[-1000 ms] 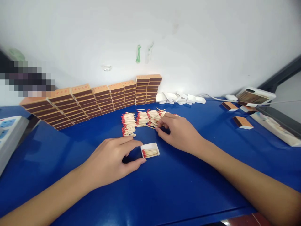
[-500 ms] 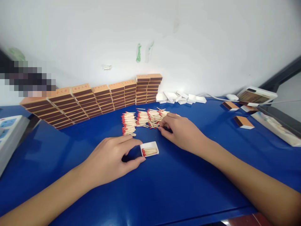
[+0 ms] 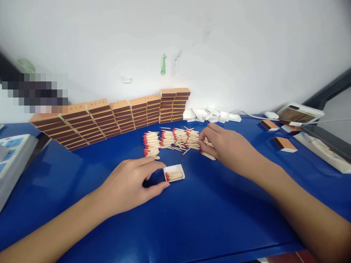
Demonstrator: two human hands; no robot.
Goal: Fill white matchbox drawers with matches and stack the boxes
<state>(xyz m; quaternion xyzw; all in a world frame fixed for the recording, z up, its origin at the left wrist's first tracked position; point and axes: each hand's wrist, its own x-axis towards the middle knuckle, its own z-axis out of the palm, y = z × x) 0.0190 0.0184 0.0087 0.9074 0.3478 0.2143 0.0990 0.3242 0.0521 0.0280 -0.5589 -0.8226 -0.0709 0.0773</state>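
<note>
My left hand [image 3: 131, 187] rests on the blue table [image 3: 192, 219], its thumb and forefinger closed on the left end of a small white matchbox tray [image 3: 174, 172] with a few red-tipped matches in it. Beyond the tray lies a heap of loose matches [image 3: 172, 140]. My right hand [image 3: 226, 146] is at the right end of that heap, fingers curled and pinching a small bunch of matches.
Stacks of orange-brown matchboxes [image 3: 109, 115] line the wall at the back. Empty white trays [image 3: 212, 115] lie to their right. Loose matchboxes [image 3: 285, 144], a phone [image 3: 298, 113] and a cable sit far right. A grey device [image 3: 12, 157] is at the left edge.
My right hand has moved right and slightly back along the heap, from its middle to its right end, and now pinches some matches. The left hand and tray have stayed put.
</note>
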